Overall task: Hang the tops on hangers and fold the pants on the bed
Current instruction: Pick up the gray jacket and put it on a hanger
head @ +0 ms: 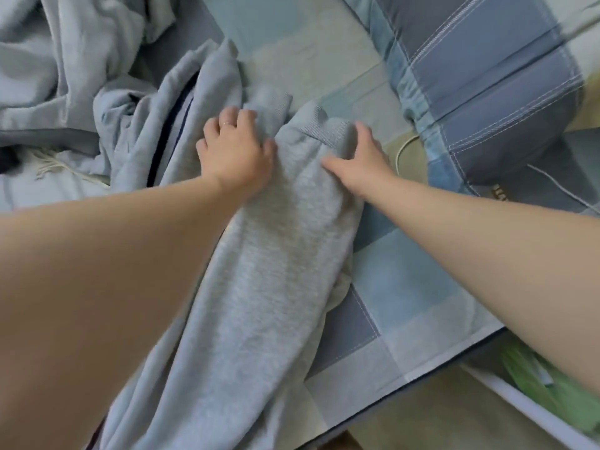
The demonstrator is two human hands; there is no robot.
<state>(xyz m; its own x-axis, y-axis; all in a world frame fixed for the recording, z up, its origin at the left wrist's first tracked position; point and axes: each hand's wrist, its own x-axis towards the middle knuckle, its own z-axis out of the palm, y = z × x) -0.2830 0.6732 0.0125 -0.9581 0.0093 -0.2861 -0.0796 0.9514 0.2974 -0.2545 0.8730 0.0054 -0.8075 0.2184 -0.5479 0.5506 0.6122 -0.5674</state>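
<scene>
left hand grips grey pants; right hand likewise | white bin: green items inside

**Upper R:** plaid pillow, blue-grey patches w/ white stitch lines, lying at an angle. White cable curves just beside the pillow's lower-L corner. A thinner cord crosses the pillow's lower face.

**Lower R:** white-rimmed bin holds green material; contents blurred. Tan floor lies L of the bin. Small brown obj. at bottom edge, not identifiable.
</scene>
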